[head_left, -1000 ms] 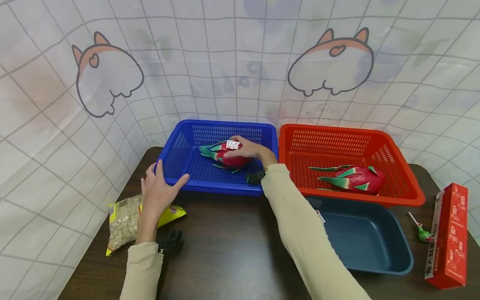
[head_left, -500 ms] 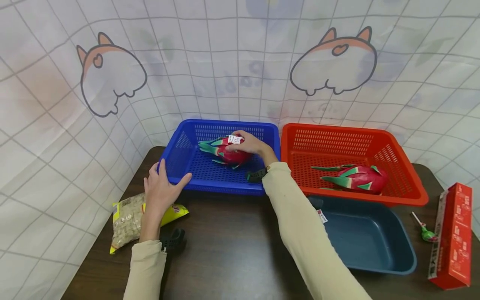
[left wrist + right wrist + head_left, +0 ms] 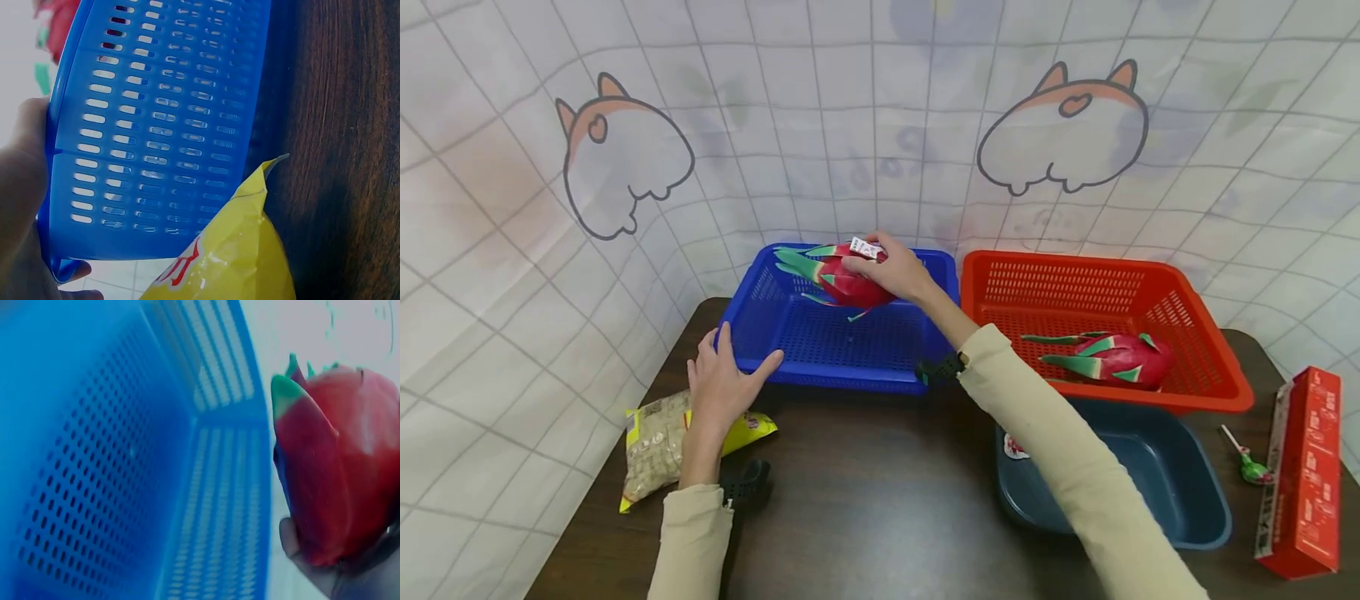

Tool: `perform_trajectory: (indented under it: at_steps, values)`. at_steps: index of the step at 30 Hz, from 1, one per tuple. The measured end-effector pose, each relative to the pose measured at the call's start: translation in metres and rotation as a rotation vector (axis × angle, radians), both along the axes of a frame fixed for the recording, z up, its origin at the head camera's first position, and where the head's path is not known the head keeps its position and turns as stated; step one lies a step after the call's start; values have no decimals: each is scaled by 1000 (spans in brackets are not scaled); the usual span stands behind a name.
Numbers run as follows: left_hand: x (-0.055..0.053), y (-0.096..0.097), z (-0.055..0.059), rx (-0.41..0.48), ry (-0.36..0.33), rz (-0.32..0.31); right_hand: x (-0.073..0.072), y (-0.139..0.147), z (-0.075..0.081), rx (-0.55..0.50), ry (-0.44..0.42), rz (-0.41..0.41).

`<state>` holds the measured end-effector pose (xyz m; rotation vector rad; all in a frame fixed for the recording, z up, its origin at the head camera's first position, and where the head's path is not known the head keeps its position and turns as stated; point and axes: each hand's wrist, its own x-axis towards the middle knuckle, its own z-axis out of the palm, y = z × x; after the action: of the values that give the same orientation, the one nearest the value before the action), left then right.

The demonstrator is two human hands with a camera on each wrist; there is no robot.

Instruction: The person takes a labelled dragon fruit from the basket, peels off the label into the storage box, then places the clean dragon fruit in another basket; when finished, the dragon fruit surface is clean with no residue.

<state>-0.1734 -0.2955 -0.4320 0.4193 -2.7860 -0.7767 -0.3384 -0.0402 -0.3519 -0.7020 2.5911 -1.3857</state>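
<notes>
1. Dragon fruit (image 3: 850,287), red with green scales: held clear of the floor of the blue plastic basket (image 3: 842,354), over its rear part in the head view; height above the rim hard to judge
2. Right hand (image 3: 895,267): grasping the dragon fruit and covering one end of it; the right wrist view, blurred and cropped at its right edge, shows a single fingertip against the skin, the other fingers out of sight
3. White label (image 3: 867,247): on the fruit, seen in the head view alone, print illegible
4. Left hand (image 3: 718,379): gripping the front left corner of the basket; the left wrist view adds fingertips curled past the corner, and a blurred sliver of red and green fruit at the upper edge
5. Yellow bag (image 3: 237,250): cut off below in the left wrist view, red lettering incomplete; partly behind the left wrist in the head view, next to a yellow-edged bag of pale contents (image 3: 658,446)
6. Second dragon fruit (image 3: 1123,362): lying in the red plastic basket (image 3: 1052,287)
7. Dark teal tray (image 3: 1150,450): crossed by the right sleeve (image 3: 1075,467); a red-and-white item (image 3: 1015,447) at its left end, identity unclear
8. Lollipop (image 3: 1253,468): head close beside a red box (image 3: 1303,475), lettering too small to read
</notes>
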Motion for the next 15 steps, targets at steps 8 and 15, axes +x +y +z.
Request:
perform_trajectory:
  at_steps: [8, 15]
  values:
    - [1, 3, 2, 4, 1, 6, 67, 31, 24, -38, -60, 46]
    - [1, 3, 1, 6, -5, -2, 128, 60, 21, -59, -148, 100]
